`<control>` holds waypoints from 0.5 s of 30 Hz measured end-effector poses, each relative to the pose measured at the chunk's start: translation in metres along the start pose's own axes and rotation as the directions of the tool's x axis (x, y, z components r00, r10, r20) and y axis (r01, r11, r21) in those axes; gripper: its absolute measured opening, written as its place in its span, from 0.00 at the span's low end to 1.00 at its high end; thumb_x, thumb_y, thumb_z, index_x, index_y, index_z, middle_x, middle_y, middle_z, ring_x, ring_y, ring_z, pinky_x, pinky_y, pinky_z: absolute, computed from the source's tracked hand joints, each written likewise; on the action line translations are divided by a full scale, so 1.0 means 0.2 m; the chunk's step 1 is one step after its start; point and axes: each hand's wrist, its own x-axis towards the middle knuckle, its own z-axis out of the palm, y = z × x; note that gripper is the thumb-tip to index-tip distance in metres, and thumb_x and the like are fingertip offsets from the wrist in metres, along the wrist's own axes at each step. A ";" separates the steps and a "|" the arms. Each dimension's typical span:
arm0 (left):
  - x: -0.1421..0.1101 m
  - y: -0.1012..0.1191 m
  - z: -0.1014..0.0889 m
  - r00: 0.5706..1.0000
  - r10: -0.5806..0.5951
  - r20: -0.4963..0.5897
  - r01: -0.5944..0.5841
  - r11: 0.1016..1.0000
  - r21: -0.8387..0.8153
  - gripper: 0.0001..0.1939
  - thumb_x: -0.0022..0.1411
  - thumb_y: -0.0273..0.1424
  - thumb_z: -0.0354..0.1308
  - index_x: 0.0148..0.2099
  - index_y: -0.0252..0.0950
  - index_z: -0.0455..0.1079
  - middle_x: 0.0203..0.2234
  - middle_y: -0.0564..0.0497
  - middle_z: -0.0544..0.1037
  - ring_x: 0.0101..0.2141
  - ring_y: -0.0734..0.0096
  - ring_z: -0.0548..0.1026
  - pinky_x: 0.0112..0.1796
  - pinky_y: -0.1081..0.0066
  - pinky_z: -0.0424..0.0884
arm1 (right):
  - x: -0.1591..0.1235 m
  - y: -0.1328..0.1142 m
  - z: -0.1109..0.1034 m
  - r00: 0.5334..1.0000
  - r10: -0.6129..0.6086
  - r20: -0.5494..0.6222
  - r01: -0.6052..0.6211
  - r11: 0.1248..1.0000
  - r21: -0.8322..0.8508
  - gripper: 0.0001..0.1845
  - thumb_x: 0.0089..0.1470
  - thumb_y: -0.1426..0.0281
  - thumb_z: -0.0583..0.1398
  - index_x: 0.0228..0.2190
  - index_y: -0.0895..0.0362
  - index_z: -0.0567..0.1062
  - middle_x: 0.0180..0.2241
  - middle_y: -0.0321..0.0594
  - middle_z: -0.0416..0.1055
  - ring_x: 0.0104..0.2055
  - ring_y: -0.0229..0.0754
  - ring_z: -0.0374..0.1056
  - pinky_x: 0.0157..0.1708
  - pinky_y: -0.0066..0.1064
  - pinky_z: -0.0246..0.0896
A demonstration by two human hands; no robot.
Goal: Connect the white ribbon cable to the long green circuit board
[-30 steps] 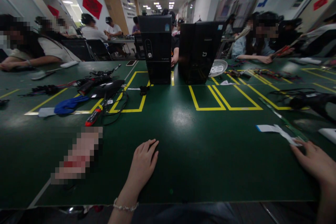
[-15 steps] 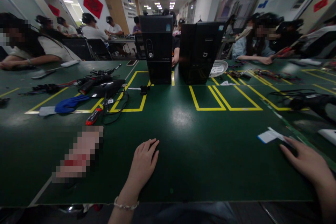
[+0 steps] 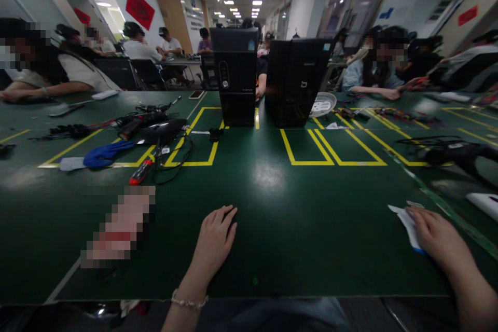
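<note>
At the right of the head view, my right hand (image 3: 441,236) has its fingers closed together over a small white packet or paper with a blue edge (image 3: 407,224). Part of that white piece is hidden under the fingers, and its exact kind is unclear. My left hand (image 3: 217,234) lies palm down on the green table (image 3: 307,254), near the middle, fingers stretched out and holding nothing. A bracelet circles the left wrist.
Two black computer towers (image 3: 235,78) (image 3: 295,83) stand at the table's middle back. Leftward lie a red-black screwdriver (image 3: 141,171), a blue glove (image 3: 107,153) and black cables (image 3: 146,114). A white basket (image 3: 322,105) sits behind the right tower. People sit at both sides.
My right hand has moved left onto the white piece and closed over it, turning it. My left hand stays in place. The view has shifted slightly.
</note>
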 end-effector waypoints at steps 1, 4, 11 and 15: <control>0.00 0.00 0.00 1.000 -0.002 -0.002 0.002 1.000 0.000 0.19 0.68 0.30 0.48 0.59 0.35 0.66 0.54 0.43 0.72 0.54 0.55 0.69 0.54 0.52 0.65 | -0.01 -0.03 0.01 1.000 -0.022 0.006 0.022 1.000 -0.001 0.30 0.58 0.57 0.42 0.45 0.61 0.74 0.51 0.54 0.69 0.55 0.54 0.64 0.55 0.42 0.57; 0.00 0.00 0.00 1.000 -0.005 -0.012 0.005 1.000 -0.005 0.19 0.67 0.30 0.48 0.59 0.36 0.66 0.54 0.43 0.72 0.54 0.55 0.69 0.54 0.52 0.66 | -0.10 -0.23 0.05 0.993 -0.114 0.016 0.114 0.993 -0.006 0.32 0.59 0.55 0.42 0.48 0.61 0.74 0.53 0.53 0.69 0.54 0.55 0.64 0.53 0.46 0.60; 0.00 0.00 0.01 0.999 0.001 -0.037 -0.002 1.000 -0.023 0.19 0.68 0.30 0.48 0.58 0.39 0.67 0.53 0.44 0.72 0.53 0.56 0.70 0.53 0.50 0.66 | -0.45 -1.06 0.16 0.862 -0.506 0.003 0.505 0.860 0.066 0.24 0.62 0.58 0.45 0.52 0.50 0.72 0.57 0.44 0.66 0.58 0.52 0.61 0.58 0.62 0.46; 0.00 -0.01 0.01 0.999 0.011 -0.053 -0.013 0.999 -0.030 0.19 0.67 0.30 0.48 0.58 0.40 0.67 0.53 0.44 0.72 0.53 0.57 0.70 0.53 0.52 0.66 | -0.62 -1.44 0.18 0.730 -0.682 0.052 0.664 0.724 0.187 0.25 0.61 0.63 0.50 0.58 0.49 0.65 0.63 0.44 0.57 0.64 0.52 0.53 0.61 0.61 0.44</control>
